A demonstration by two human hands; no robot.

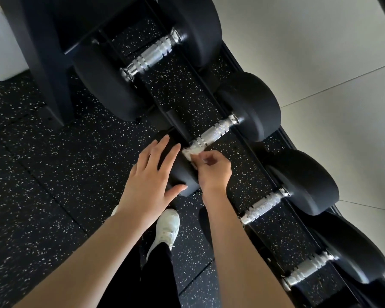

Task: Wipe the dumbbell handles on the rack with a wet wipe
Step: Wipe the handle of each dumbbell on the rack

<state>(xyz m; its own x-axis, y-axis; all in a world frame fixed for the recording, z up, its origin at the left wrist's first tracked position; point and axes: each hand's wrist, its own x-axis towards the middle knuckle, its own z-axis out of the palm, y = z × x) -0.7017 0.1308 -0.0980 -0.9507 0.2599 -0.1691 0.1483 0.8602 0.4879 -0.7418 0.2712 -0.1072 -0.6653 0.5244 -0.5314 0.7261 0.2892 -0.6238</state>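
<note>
At the centre of the frame the right hand (211, 170) has its grip pinched closed on a crumpled white wet wipe (191, 152), pressed against the near end of a knurled chrome dumbbell handle (213, 132) on the rack (242, 143). The left hand (151, 174) lies spread wide, fingers flat on that dumbbell's black near head (182, 172), holding nothing.

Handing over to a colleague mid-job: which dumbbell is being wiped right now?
Follow the black rack running diagonally beside the pale wall. Four dumbbells show chrome handles; it is the second from the far end. Only this one has the white wipe pressed on its near handle end by the right hand, with the left hand on its head.
</note>
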